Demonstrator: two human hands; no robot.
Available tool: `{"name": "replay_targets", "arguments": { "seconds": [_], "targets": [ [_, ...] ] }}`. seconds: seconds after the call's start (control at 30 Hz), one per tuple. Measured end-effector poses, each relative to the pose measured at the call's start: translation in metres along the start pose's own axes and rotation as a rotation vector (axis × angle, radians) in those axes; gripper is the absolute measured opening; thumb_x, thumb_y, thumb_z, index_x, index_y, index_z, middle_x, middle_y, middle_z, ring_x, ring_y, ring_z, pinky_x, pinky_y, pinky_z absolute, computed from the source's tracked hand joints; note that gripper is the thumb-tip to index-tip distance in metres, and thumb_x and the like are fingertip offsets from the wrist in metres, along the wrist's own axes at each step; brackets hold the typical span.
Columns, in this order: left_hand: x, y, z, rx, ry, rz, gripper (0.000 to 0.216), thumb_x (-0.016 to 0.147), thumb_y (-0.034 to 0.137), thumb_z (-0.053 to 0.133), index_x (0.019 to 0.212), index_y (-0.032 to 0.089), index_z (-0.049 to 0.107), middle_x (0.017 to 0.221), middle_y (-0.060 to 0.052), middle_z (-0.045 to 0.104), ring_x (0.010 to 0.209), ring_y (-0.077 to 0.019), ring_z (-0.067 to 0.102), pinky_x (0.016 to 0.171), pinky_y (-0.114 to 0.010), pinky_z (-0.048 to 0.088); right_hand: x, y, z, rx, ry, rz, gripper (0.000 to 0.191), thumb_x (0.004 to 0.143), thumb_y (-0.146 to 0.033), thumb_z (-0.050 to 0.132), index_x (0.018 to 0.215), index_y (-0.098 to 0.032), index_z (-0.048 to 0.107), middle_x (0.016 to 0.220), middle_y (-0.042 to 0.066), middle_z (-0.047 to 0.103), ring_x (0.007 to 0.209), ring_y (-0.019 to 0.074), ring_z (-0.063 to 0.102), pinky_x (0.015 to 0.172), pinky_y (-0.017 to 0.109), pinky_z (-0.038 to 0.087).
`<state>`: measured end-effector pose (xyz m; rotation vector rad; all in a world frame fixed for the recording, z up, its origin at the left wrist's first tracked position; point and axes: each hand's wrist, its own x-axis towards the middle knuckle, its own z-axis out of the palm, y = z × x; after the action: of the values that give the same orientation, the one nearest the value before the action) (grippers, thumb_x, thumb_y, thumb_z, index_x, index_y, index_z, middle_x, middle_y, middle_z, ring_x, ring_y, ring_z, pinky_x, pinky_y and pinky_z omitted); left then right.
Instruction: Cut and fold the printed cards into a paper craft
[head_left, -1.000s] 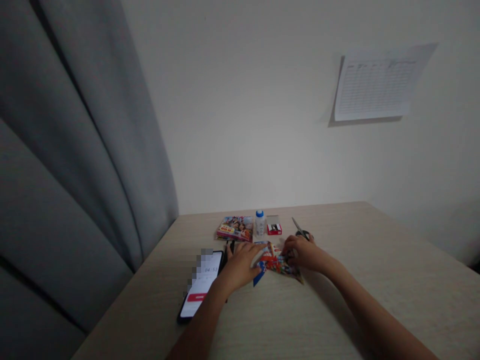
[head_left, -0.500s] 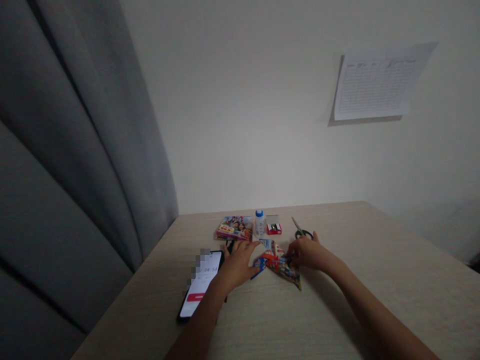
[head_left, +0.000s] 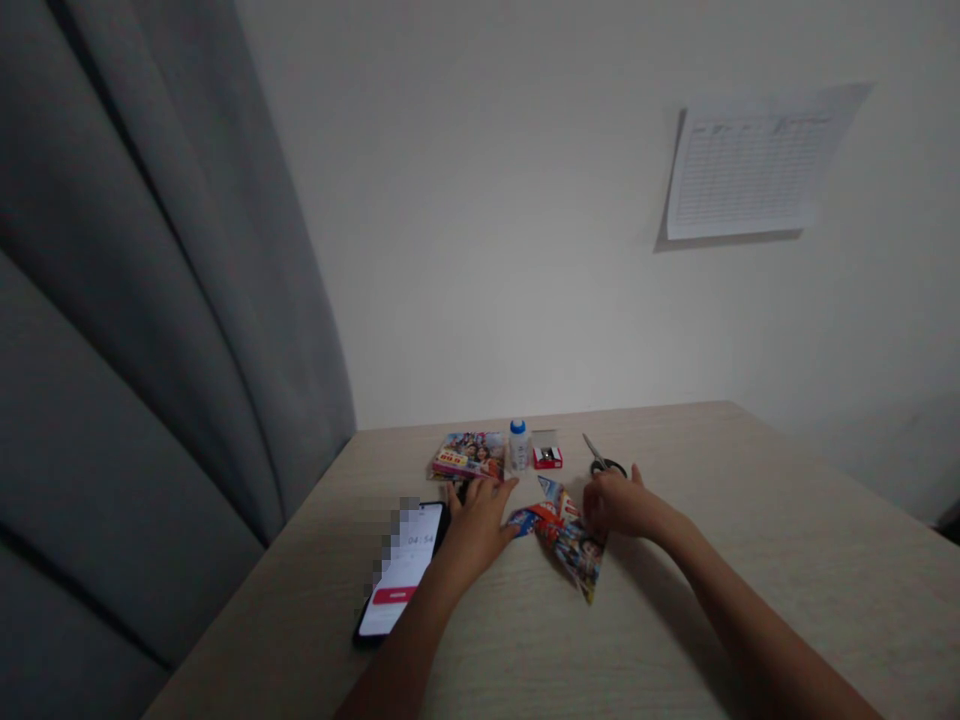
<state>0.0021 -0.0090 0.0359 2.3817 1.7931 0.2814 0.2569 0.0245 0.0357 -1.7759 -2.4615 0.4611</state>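
A folded pinwheel of colourful printed paper (head_left: 568,540) lies on the table (head_left: 570,660), one pointed blade toward me. My right hand (head_left: 619,503) is closed at its right side, fingers curled over the paper's edge; the fingertips are partly hidden. To the left, my left hand (head_left: 480,520) rests with fingers spread, its thumb at the tip of the blue blade. Whether that thumb presses on the paper I cannot tell. A dark object, mostly hidden, lies by the left fingertips. Just beyond my right hand are scissors (head_left: 600,459) with black handles, blades pointing away.
A phone (head_left: 401,570) showing a timer lies left of my left forearm. Farther back stand a stack of printed leaflets (head_left: 469,455), a small blue-capped bottle (head_left: 518,447) and a small red box (head_left: 547,457). A grey curtain (head_left: 172,250) hangs at left.
The pinwheel has turned slightly, its near point shifting left and toward me. The pale flap under my left hand no longer shows, and the upper blade stands out more. The right fingers have curled in.
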Motion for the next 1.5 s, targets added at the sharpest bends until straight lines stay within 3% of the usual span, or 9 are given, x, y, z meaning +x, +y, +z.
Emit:
{"name": "replay_targets", "arguments": {
  "seconds": [0.17,0.5,0.6,0.73,0.83,1.0,1.2,1.5],
  "targets": [
    [0.000,-0.003,-0.001,0.035,0.002,-0.024,0.067,0.081,0.038,0.065,0.144,0.034,0.042,0.143,-0.009,0.050,0.138,-0.0338,0.035,0.113,-0.069,0.009,-0.003,-0.001,-0.001,-0.046,-0.018,0.014,0.022,0.069,-0.022,0.070,0.090,-0.025,0.078,0.117,0.014,0.063,0.124,0.0404,0.045,0.100,0.078,0.015],
    [0.003,-0.005,0.006,0.081,0.036,-0.052,0.062,0.084,0.041,0.062,0.142,0.033,0.044,0.141,-0.009,0.050,0.137,-0.0335,0.037,0.114,-0.068,0.010,-0.009,-0.007,-0.009,-0.052,-0.026,0.002,0.024,0.065,-0.024,0.072,0.089,-0.022,0.077,0.112,0.013,0.066,0.119,0.0378,0.050,0.104,0.071,0.019],
    [0.002,-0.004,0.004,0.057,0.029,-0.042,0.059,0.085,0.042,0.060,0.142,0.033,0.045,0.141,-0.009,0.050,0.137,-0.0327,0.036,0.114,-0.067,0.009,-0.005,-0.002,-0.008,-0.010,0.029,-0.030,0.024,0.067,-0.029,0.074,0.090,-0.022,0.076,0.107,0.010,0.068,0.113,0.0322,0.056,0.107,0.056,0.028],
    [0.002,-0.005,0.003,0.019,0.031,-0.035,0.058,0.085,0.042,0.062,0.140,0.032,0.047,0.140,-0.010,0.051,0.136,-0.0332,0.037,0.113,-0.068,0.010,0.004,0.007,-0.005,0.053,0.103,-0.091,0.020,0.070,-0.028,0.075,0.089,-0.021,0.074,0.098,0.007,0.069,0.097,0.0249,0.062,0.092,0.036,0.043],
    [0.003,-0.007,0.004,-0.004,0.063,-0.020,0.057,0.084,0.042,0.064,0.138,0.032,0.049,0.139,-0.010,0.052,0.135,-0.0336,0.038,0.112,-0.069,0.010,0.008,0.008,-0.001,0.130,0.223,-0.151,0.015,0.077,-0.024,0.071,0.092,-0.019,0.072,0.098,0.007,0.068,0.095,0.0221,0.062,0.088,0.032,0.046],
    [0.004,-0.005,0.003,-0.088,0.105,0.030,0.044,0.086,0.039,0.065,0.130,0.032,0.058,0.132,-0.007,0.055,0.132,-0.0313,0.041,0.114,-0.065,0.011,0.013,0.003,0.006,0.244,0.427,-0.246,0.016,0.088,-0.021,0.060,0.102,-0.020,0.068,0.105,0.008,0.065,0.103,0.0215,0.060,0.094,0.036,0.045],
    [0.002,0.003,0.005,-0.240,0.162,0.203,0.026,0.087,0.035,0.067,0.112,0.036,0.072,0.124,-0.003,0.058,0.127,-0.0277,0.044,0.114,-0.051,0.023,0.014,0.006,0.009,0.283,0.256,-0.317,0.007,0.076,-0.028,0.075,0.078,-0.022,0.077,0.101,0.006,0.066,0.105,0.0236,0.057,0.098,0.036,0.041],
    [0.000,0.005,0.015,-0.298,0.102,0.275,0.023,0.084,0.039,0.072,0.106,0.043,0.075,0.127,-0.001,0.053,0.125,-0.0268,0.044,0.111,-0.045,0.030,0.014,-0.001,0.016,0.179,0.191,-0.233,0.018,0.066,-0.028,0.079,0.082,-0.022,0.077,0.111,0.009,0.064,0.112,0.0282,0.051,0.098,0.039,0.039]
  ]
}}
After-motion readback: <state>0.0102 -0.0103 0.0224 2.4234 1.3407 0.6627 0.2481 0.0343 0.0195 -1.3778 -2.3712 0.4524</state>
